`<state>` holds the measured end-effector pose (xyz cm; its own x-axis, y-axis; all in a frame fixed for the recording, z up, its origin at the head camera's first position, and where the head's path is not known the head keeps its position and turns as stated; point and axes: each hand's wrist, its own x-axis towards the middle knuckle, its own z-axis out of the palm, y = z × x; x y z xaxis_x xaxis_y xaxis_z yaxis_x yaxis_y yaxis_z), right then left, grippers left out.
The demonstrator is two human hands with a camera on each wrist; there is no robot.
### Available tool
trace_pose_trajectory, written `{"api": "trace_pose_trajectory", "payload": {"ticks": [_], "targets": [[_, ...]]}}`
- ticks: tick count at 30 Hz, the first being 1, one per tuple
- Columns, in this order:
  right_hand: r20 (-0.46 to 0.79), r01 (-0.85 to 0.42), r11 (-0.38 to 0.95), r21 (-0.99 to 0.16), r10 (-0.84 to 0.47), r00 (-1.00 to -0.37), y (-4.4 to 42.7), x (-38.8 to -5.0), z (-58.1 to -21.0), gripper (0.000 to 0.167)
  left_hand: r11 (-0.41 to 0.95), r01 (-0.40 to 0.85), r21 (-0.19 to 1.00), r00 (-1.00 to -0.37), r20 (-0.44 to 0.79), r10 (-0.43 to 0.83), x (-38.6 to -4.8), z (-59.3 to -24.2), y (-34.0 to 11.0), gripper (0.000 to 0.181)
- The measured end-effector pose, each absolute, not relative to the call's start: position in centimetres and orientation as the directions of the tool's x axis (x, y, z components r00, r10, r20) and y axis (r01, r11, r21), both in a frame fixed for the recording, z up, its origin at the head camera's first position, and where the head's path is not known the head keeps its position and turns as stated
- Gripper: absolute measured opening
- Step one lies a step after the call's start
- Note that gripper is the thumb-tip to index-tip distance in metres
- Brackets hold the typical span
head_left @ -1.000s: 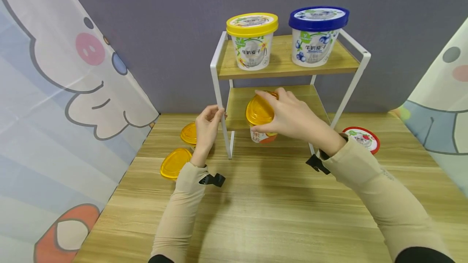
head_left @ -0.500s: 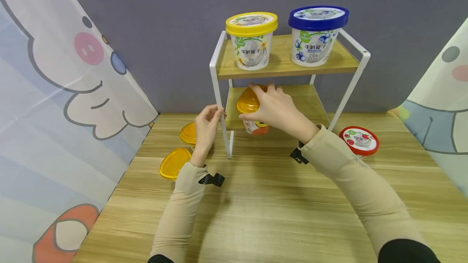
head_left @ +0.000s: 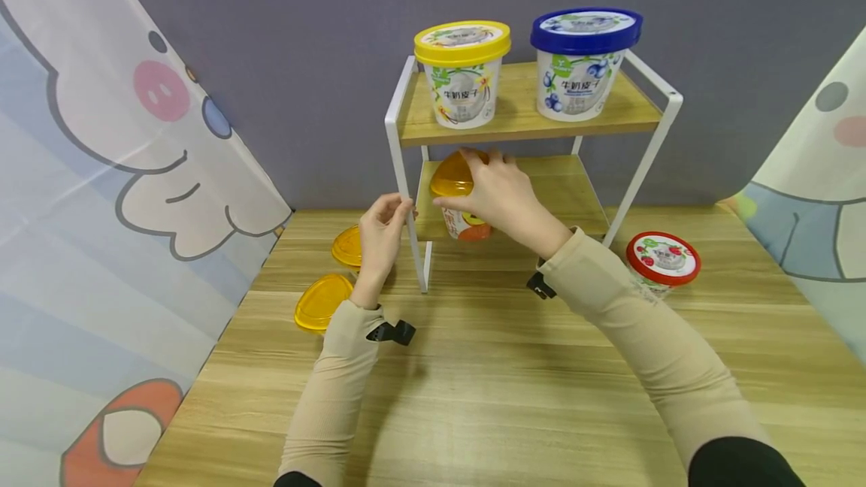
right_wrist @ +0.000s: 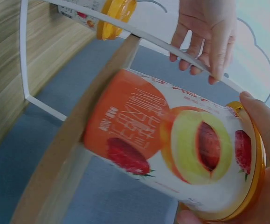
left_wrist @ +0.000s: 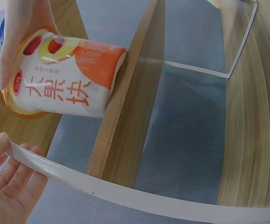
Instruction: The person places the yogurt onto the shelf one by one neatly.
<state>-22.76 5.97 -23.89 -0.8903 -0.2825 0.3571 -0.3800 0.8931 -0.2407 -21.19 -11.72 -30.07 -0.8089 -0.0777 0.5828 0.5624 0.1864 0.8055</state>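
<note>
My right hand (head_left: pixel 497 190) grips a fruit cup (head_left: pixel 463 224) by its translucent orange lid, thumb on the near side and fingers over the far side. The cup stands upright at the left of the rack's lower shelf (head_left: pixel 541 186), its base at the front edge; in the left wrist view the base looks in contact with the board, or very close to it. Peach and strawberry pictures show on the cup (right_wrist: pixel 172 144) in the right wrist view. My left hand (head_left: pixel 382 231) pinches the rack's white front-left post (left_wrist: pixel 79 179) between thumb and fingers.
On the upper shelf (head_left: pixel 517 96) stand a yellow-lidded tub (head_left: pixel 463 77) and a blue-lidded tub (head_left: pixel 582 66). Two more orange-lidded cups, the nearer cup (head_left: pixel 323 303) and the farther cup (head_left: pixel 347 246), are left of the rack. A red-lidded tub (head_left: pixel 663 260) stands to its right.
My right hand has carried the fruit cup left and back, from in front of the lower shelf to its left part. The left hand has stayed at the post.
</note>
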Motion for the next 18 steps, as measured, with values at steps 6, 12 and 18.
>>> {"api": "trace_pose_trajectory", "payload": {"ticks": [6, 12, 18], "targets": [[0.398, -0.384, 0.884, -0.267, -0.262, -0.879, 6.2, -22.8, -24.3, 0.087, 0.184, 0.555, 0.811, -0.814, 0.575, -0.078, -21.2, -30.0, -11.8, 0.019], [0.449, -0.414, 0.859, -0.303, -0.255, -0.856, 6.8, -22.2, -25.1, 0.082, 0.199, 0.538, 0.819, -0.822, 0.562, -0.088, -21.1, -30.0, -11.7, 0.018], [0.549, -0.501, 0.790, -0.354, -0.259, -0.795, 7.6, -21.3, -26.4, 0.067, 0.189, 0.535, 0.824, -0.826, 0.557, -0.090, -21.2, -30.1, -11.7, 0.019]]}}
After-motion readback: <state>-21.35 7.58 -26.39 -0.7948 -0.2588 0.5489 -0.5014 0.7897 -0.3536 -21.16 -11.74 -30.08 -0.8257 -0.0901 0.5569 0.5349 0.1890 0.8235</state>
